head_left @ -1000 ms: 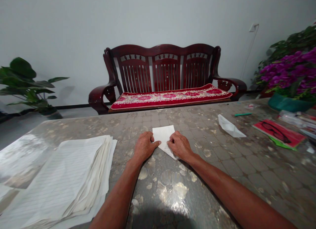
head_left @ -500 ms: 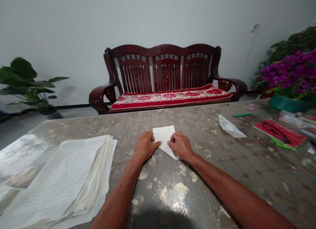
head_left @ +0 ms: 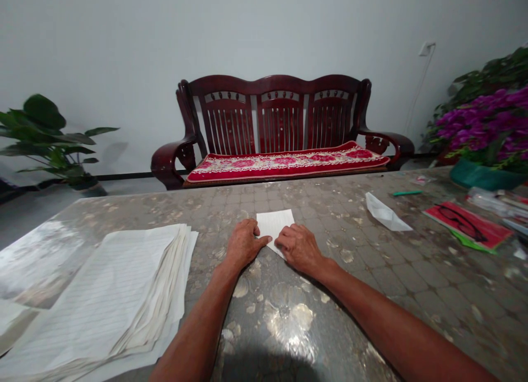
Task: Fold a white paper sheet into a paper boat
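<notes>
A small folded sheet of lined white paper point(head_left: 274, 222) lies on the table between my hands. My left hand point(head_left: 245, 243) is closed at its left edge, with the thumb stretched over the paper and the fingers curled beside it. From the right, my right hand point(head_left: 300, 249) presses on the lower part with bent fingers bunched together. That hand hides the paper's lower right corner and part of its right edge.
A stack of lined paper point(head_left: 119, 283) fills the table's left side. To the right lie a folded paper boat point(head_left: 386, 214), a green pen point(head_left: 407, 193) and black glasses point(head_left: 460, 220) on a red packet point(head_left: 490, 226). A flowerpot point(head_left: 482, 174) stands at the far right.
My right hand has shifted slightly left across the paper, covering the lower corner that showed before. My left hand keeps almost the same place.
</notes>
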Motion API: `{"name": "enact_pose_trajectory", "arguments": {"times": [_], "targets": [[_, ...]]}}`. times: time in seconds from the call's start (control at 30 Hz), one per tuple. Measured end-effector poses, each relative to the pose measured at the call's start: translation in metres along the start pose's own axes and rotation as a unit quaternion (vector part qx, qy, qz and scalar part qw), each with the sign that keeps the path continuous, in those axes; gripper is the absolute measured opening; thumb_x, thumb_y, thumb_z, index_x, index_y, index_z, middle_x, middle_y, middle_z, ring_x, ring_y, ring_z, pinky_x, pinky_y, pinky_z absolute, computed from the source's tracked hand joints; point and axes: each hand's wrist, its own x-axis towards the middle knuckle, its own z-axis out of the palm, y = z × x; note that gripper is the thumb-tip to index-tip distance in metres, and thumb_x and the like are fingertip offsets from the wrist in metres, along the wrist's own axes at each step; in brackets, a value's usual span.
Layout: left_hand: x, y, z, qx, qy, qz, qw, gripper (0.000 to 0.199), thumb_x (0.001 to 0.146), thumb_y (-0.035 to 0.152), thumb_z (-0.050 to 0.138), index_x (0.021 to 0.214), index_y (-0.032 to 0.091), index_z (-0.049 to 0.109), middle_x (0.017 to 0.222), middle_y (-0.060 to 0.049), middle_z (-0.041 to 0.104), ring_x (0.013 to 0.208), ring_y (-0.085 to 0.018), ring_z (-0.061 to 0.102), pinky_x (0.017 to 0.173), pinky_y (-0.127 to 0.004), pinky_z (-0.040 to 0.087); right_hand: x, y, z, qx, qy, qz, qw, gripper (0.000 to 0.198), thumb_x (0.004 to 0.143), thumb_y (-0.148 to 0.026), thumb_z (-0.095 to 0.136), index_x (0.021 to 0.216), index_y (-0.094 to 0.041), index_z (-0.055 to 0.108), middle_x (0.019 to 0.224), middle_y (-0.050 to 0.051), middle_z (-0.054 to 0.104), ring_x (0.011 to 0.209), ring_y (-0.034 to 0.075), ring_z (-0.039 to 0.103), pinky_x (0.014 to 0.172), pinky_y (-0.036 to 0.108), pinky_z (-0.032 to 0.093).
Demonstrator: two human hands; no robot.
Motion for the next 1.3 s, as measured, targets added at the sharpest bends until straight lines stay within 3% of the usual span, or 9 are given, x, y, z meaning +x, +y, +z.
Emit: {"name": "enact_pose_trajectory", "arguments": {"times": [0.17, 0.43, 0.8, 0.97, 1.1, 1.2, 1.3], "targets": [[0.000, 0.001, 0.000, -0.002, 0.000, -0.004, 1.000, 0.030, 0.075, 0.036, 0.077, 0.074, 0.021, 0.050, 0.096, -0.004, 0.063, 0.095, -0.023, 0.058, 0.083, -0.033, 0.043, -0.005, -0.002, -0.002, 0.011, -0.031, -0.056, 0.998, 0.025, 0.097, -0.016, 0.052, 0.103, -0.025, 0.075, 0.101, 0.004, 0.068, 0.089, 0.018, 0.055, 0.074, 0.029, 0.039], [0.000, -0.001, 0.000, -0.007, -0.005, -0.007, 1.000, 0.030, 0.075, 0.037, 0.078, 0.075, 0.021, 0.051, 0.098, -0.005, 0.063, 0.097, -0.023, 0.059, 0.085, -0.033, 0.044, -0.026, 0.010, -0.006, 0.002, -0.039, -0.125, 0.991, 0.032, 0.098, -0.017, 0.053, 0.126, -0.027, 0.066, 0.126, 0.005, 0.065, 0.103, 0.021, 0.054, 0.089, 0.032, 0.044], [-0.001, -0.001, -0.002, -0.005, -0.008, -0.003, 1.000, 0.030, 0.076, 0.037, 0.077, 0.074, 0.022, 0.051, 0.098, -0.004, 0.064, 0.097, -0.023, 0.059, 0.083, -0.033, 0.043, -0.064, 0.014, -0.019, 0.022, -0.053, -0.122, 0.991, 0.035, 0.096, -0.015, 0.056, 0.128, -0.028, 0.064, 0.139, 0.007, 0.061, 0.123, 0.024, 0.054, 0.094, 0.036, 0.046], [-0.001, 0.000, -0.002, -0.001, -0.007, -0.003, 1.000, 0.031, 0.075, 0.038, 0.077, 0.074, 0.021, 0.051, 0.098, -0.004, 0.064, 0.095, -0.022, 0.059, 0.082, -0.033, 0.043, -0.081, 0.013, -0.029, 0.050, -0.057, -0.103, 0.992, 0.035, 0.095, -0.013, 0.054, 0.125, -0.026, 0.066, 0.137, 0.008, 0.062, 0.125, 0.023, 0.054, 0.096, 0.036, 0.044], [-0.001, -0.001, -0.001, -0.001, -0.003, 0.001, 1.000, 0.030, 0.076, 0.038, 0.077, 0.075, 0.022, 0.052, 0.097, -0.004, 0.064, 0.096, -0.023, 0.059, 0.083, -0.033, 0.044, -0.070, 0.009, -0.037, 0.089, -0.050, -0.064, 0.993, 0.029, 0.093, -0.012, 0.052, 0.104, -0.026, 0.075, 0.118, 0.005, 0.071, 0.105, 0.019, 0.063, 0.092, 0.035, 0.044], [-0.001, -0.001, -0.001, -0.001, -0.001, 0.006, 1.000, 0.030, 0.075, 0.038, 0.077, 0.075, 0.022, 0.051, 0.097, -0.004, 0.064, 0.097, -0.024, 0.059, 0.083, -0.034, 0.044, -0.046, 0.005, -0.035, 0.118, 0.010, 0.027, 0.993, 0.033, 0.091, -0.008, 0.048, 0.106, -0.021, 0.074, 0.105, 0.006, 0.072, 0.095, 0.017, 0.065, 0.085, 0.029, 0.045], [-0.001, -0.001, -0.001, 0.003, -0.002, 0.002, 1.000, 0.030, 0.075, 0.038, 0.078, 0.075, 0.022, 0.052, 0.096, -0.004, 0.064, 0.096, -0.023, 0.059, 0.083, -0.033, 0.045, -0.020, 0.000, -0.027, 0.096, 0.016, 0.145, 0.985, 0.029, 0.097, -0.018, 0.048, 0.112, -0.020, 0.073, 0.102, 0.007, 0.070, 0.089, 0.017, 0.065, 0.080, 0.027, 0.046]]}}
